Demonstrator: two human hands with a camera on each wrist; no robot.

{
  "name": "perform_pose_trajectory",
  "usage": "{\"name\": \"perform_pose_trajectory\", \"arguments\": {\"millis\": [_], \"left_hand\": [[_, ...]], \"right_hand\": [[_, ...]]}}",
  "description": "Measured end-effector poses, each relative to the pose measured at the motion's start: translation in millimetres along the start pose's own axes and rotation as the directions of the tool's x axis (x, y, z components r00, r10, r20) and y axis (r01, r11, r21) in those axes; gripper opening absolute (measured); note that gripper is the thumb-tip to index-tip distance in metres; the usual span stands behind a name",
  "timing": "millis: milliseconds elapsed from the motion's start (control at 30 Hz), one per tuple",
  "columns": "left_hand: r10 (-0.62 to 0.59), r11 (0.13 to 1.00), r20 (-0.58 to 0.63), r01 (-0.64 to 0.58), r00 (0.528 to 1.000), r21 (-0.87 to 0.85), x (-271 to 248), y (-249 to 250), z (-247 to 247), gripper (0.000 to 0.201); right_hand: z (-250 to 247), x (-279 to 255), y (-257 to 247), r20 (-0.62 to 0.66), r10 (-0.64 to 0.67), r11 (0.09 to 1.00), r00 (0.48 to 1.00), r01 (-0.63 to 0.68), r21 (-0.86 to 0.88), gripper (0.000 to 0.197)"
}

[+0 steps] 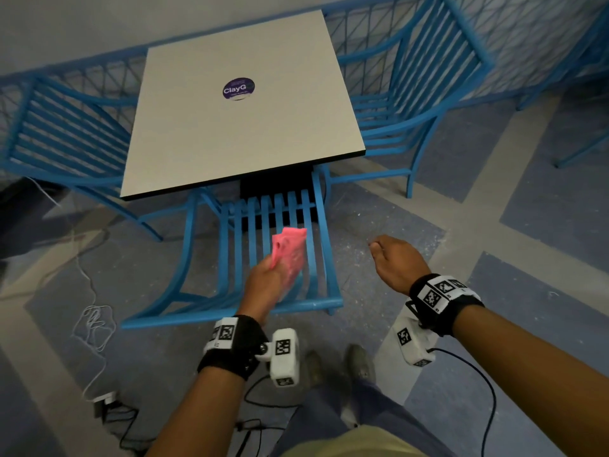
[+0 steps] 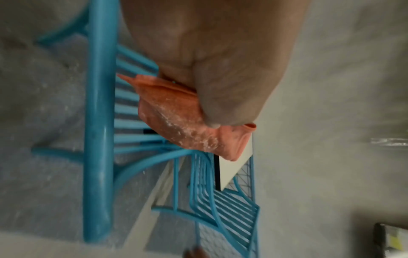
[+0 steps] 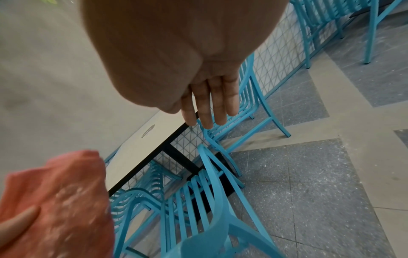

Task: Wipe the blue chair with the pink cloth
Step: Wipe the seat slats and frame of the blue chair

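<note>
while the left hand (image 1: 263,285) grips the pink cloth (image 1: 289,255) in a bunched fold, fingers and thumb clamped around it, the cloth is held above the slatted part of the blue chair (image 1: 316,303) that is tucked under the white table (image 1: 244,133). from the head view it hovers over the slats near the chair's right rail; whether it is actually touching the bars i cannot tell, and the left wrist view is too blurred to settle it. white powdery specks show on the cloth (image 2: 176,122), so by my read some wiping is already done and dust has come off onto it. the right hand (image 1: 398,262) is out to the side over the floor, well apart from the chair, fingers straight and relaxed, holding nothing (image 3: 212,103). pale specks are visible on the top rail in the left wrist view (image 2: 97,122), so i'd judge the job partway at best: slats, rail and curved arms look like they need passes.
</note>
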State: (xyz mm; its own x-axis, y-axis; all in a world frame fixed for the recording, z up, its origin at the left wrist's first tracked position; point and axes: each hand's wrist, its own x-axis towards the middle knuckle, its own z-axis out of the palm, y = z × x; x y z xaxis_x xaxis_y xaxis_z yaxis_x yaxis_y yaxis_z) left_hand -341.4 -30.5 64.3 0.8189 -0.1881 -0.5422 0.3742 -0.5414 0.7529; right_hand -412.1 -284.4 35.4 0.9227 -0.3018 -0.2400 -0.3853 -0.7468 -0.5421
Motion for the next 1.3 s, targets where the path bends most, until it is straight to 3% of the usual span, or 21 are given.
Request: {"name": "perform_pose_trajectory", "arguments": {"millis": [67, 133, 233, 400, 566, 633, 733, 833, 933, 1000, 1100, 1166, 1300], "left_hand": [[0.012, 0.995, -0.008, -0.011, 1.000, 0.102, 2, -13, -16, 0.073], [-0.022, 0.989, 0.054, 0.014, 0.998, 0.147, 0, -23, -15, 0.075], [-0.020, 0.995, 0.196, -0.001, 0.980, 0.104, -9, -30, 15, 0.050], [0.002, 0.990, 0.233, -0.034, 0.973, 0.137, -6, -42, 70, 0.044], [0.027, 1.000, 0.267, -0.030, 0.963, 0.008, -23, -20, 53, 0.035], [0.062, 0.998, 0.215, -0.058, 0.975, -0.022, -32, -16, 20, 0.047], [0.059, 0.998, -0.003, -0.059, 0.998, -0.027, -40, -26, -42, 0.061], [0.001, 0.995, -0.238, 0.023, 0.971, 0.098, -44, -48, -96, 0.075], [-0.043, 0.953, -0.281, 0.124, 0.959, 0.277, -47, -71, -117, 0.079], [-0.049, 0.942, -0.226, 0.121, 0.973, 0.314, -44, -88, -107, 0.070], [-0.007, 0.964, -0.129, 0.041, 0.992, 0.264, -31, -115, -70, 0.044], [-0.017, 0.975, -0.103, 0.039, 0.995, 0.217, -25, -125, -37, 0.039], [-0.003, 0.994, -0.013, 0.004, 1.000, 0.110, -24, -105, 23, 0.028]], "right_hand": [[6, 0, -1, -0.008, 0.008, 1.000, 1.000, -0.008, 0.018, 0.036], [10, -2, -7, -0.008, 0.023, 0.999, 1.000, -0.022, 0.034, 0.033], [15, -3, -19, 0.012, 0.024, 0.999, 1.000, -0.025, 0.038, 0.031], [19, -6, -33, -0.037, 0.037, 0.997, 0.999, -0.034, 0.065, 0.028], [20, -7, -41, -0.130, 0.055, 0.992, 0.990, -0.040, 0.116, 0.023], [22, -6, -42, -0.116, 0.046, 0.994, 0.992, -0.034, 0.103, 0.025], [27, -4, -48, -0.086, 0.018, 0.993, 0.996, -0.008, 0.119, 0.024], [38, -1, -55, -0.029, -0.015, 0.992, 0.999, 0.018, 0.122, 0.022], [52, 3, -61, 0.015, -0.048, 0.992, 0.999, 0.046, 0.120, 0.020], [59, 4, -65, 0.032, -0.081, 0.989, 0.996, 0.077, 0.125, 0.023], [62, 4, -69, 0.037, -0.124, 0.985, 0.992, 0.118, 0.125, 0.028], [62, 3, -69, 0.048, -0.137, 0.986, 0.989, 0.131, 0.107, 0.030], [61, 0, -69, 0.038, -0.156, 0.984, 0.987, 0.152, 0.088, 0.029]]}}
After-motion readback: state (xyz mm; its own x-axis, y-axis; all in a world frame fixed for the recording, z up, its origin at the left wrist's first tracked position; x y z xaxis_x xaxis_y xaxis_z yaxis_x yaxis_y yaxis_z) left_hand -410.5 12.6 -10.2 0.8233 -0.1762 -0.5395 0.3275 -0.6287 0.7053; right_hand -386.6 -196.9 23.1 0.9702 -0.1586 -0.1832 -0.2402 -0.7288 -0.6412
